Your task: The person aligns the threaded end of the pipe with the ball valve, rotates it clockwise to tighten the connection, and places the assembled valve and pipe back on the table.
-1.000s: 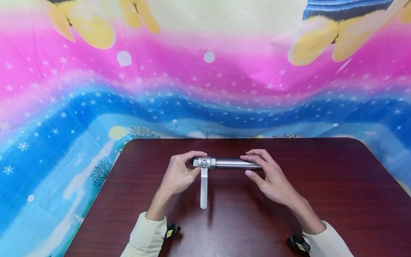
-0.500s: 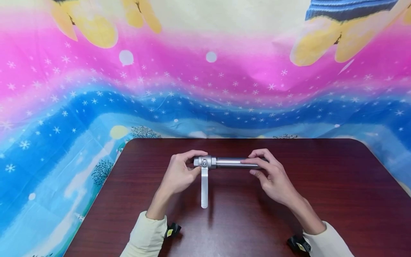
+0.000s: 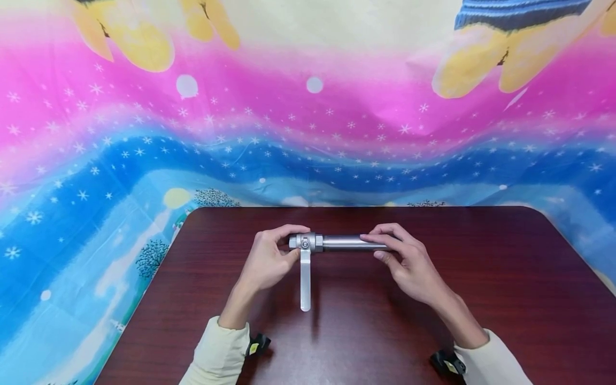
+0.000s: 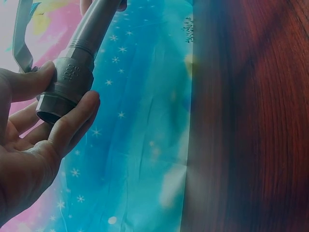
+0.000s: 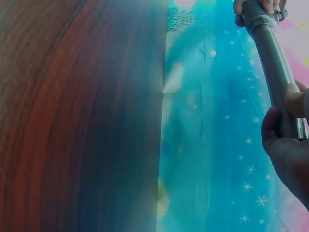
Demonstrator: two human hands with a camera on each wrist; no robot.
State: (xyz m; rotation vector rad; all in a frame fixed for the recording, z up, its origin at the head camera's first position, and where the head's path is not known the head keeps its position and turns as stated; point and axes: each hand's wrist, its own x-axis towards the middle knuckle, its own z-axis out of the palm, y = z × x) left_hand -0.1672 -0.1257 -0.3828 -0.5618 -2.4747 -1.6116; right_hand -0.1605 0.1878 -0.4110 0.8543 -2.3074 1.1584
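Observation:
My left hand [image 3: 267,262] grips a silver ball valve [image 3: 315,242] by its hexagonal end, thumb on the near side and fingers over the far side. The valve's flat lever handle [image 3: 305,283] points toward me. From its right end runs a straight steel pipe [image 3: 344,243], with a little thread showing at the joint in the left wrist view. Fingers and thumb of my right hand [image 3: 416,267] pinch the pipe near its right end, and the palm covers that tip in the head view. Valve and pipe are held level above the table.
Beneath the hands is a dark red-brown wooden table [image 3: 481,256] with rounded far corners. A cartoon-printed cloth [image 3: 337,133] in pink and blue hangs behind it and down the left side. Black wrist devices [image 3: 258,345] sit by both pale sleeves.
The right hand's thumb and fingers have shifted their grip along and around the pipe. The left hand and the valve have stayed nearly still.

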